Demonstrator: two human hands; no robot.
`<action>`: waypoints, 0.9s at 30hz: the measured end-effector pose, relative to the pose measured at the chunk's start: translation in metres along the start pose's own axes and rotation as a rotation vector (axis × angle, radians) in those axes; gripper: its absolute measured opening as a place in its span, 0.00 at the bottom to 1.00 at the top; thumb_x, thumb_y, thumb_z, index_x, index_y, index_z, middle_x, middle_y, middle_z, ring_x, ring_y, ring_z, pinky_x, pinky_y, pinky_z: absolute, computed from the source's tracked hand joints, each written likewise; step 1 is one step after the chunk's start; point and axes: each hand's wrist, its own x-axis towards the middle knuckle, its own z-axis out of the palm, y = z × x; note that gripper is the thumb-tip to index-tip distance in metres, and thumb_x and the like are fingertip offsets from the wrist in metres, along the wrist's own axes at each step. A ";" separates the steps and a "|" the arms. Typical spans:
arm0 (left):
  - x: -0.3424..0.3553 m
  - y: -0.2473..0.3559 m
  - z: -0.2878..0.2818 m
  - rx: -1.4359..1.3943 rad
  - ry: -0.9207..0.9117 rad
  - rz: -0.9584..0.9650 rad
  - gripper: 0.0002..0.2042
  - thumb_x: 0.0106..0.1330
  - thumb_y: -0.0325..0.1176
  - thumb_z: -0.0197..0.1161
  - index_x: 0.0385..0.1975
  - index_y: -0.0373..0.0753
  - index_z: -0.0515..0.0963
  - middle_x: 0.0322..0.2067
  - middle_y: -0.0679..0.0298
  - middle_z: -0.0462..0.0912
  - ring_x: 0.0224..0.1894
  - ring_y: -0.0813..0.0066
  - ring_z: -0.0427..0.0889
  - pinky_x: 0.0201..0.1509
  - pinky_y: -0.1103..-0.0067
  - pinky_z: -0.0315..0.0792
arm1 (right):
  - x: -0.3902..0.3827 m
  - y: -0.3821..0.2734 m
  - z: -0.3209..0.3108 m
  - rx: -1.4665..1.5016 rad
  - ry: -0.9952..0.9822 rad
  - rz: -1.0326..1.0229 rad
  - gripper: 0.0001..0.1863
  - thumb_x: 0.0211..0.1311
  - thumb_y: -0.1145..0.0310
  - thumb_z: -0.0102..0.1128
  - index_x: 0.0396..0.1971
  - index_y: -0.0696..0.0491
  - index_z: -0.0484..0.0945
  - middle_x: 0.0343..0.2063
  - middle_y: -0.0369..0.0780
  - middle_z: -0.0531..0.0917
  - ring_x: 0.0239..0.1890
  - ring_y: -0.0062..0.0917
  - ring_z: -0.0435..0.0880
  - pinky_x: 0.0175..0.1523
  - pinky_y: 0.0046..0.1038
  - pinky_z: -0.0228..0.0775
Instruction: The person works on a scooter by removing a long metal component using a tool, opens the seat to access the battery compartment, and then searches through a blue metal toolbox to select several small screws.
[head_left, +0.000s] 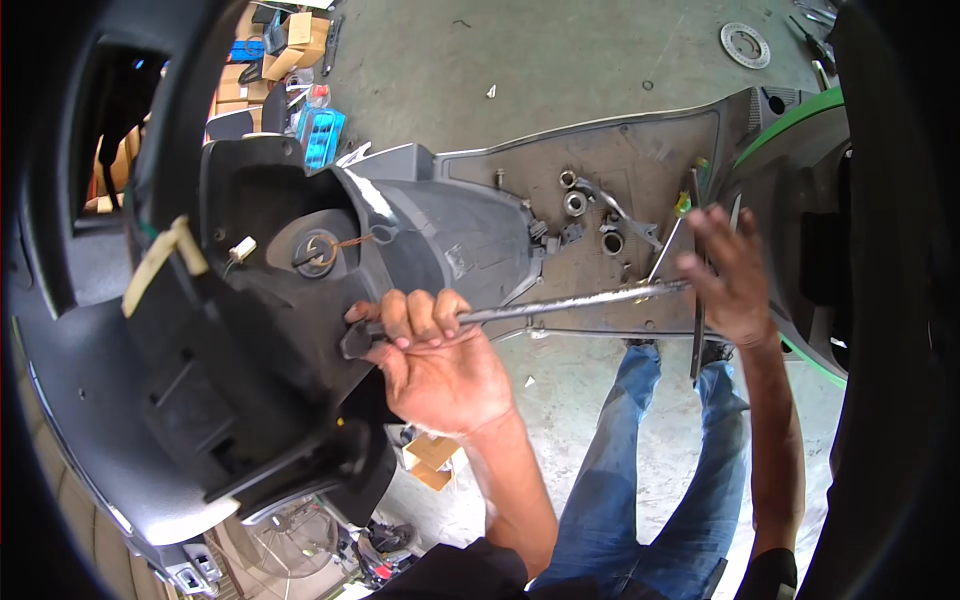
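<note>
My left hand (450, 370) is wrapped round one end of a long silver metal bar (570, 303), close to its dark, blocky end piece (355, 343). The bar lies roughly level, across a scooter's front body and footboard (610, 140). At the bar's other end my right hand (735, 285) hovers with its fingers stretched out, slightly blurred; whether it touches the bar I cannot tell. Just left of that hand rests a screwdriver (683, 205) with a yellow-green handle. Metal rings (574, 203) and a lever-like metal part (625, 215) lie on the footboard.
The scooter's dark front panel (140, 420) fills the left, with a white connector (242, 249) on a wire. A green-edged body panel (800, 112) stands at right. On the floor are cardboard boxes (300, 45), a blue basket (320, 137) and a brake disc (745, 46).
</note>
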 end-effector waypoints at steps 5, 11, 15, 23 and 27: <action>0.002 -0.005 -0.002 0.027 -0.035 -0.024 0.13 0.70 0.34 0.56 0.51 0.41 0.69 0.27 0.70 0.62 0.26 0.79 0.57 0.33 0.79 0.54 | 0.016 -0.016 0.006 0.495 -0.083 0.083 0.11 0.56 0.65 0.66 0.37 0.53 0.84 0.19 0.37 0.81 0.39 0.25 0.78 0.59 0.36 0.70; 0.005 -0.003 -0.002 0.039 -0.069 0.063 0.15 0.71 0.33 0.56 0.55 0.41 0.67 0.29 0.69 0.64 0.29 0.78 0.60 0.37 0.80 0.58 | 0.065 -0.049 -0.010 0.921 -0.083 1.395 0.22 0.66 0.58 0.60 0.18 0.60 0.81 0.09 0.30 0.69 0.15 0.12 0.66 0.22 0.20 0.52; -0.002 -0.007 0.006 0.056 -0.016 0.072 0.17 0.71 0.36 0.56 0.57 0.42 0.67 0.33 0.68 0.69 0.33 0.77 0.65 0.42 0.78 0.60 | 0.053 -0.046 0.007 0.548 -0.080 1.245 0.20 0.68 0.61 0.56 0.21 0.62 0.78 0.09 0.36 0.68 0.15 0.18 0.63 0.22 0.26 0.54; 0.002 0.000 -0.006 0.005 -0.107 -0.043 0.14 0.69 0.37 0.60 0.53 0.47 0.72 0.28 0.73 0.65 0.29 0.79 0.61 0.40 0.77 0.56 | 0.095 -0.017 -0.007 0.527 -0.706 1.372 0.15 0.69 0.64 0.51 0.39 0.63 0.78 0.15 0.45 0.74 0.23 0.39 0.80 0.28 0.36 0.65; 0.003 0.003 -0.007 0.039 -0.068 -0.030 0.14 0.68 0.35 0.61 0.52 0.47 0.71 0.28 0.73 0.62 0.28 0.79 0.58 0.37 0.78 0.54 | 0.051 -0.048 0.004 0.640 -0.003 1.250 0.18 0.74 0.63 0.45 0.41 0.63 0.78 0.12 0.38 0.68 0.17 0.24 0.70 0.25 0.29 0.59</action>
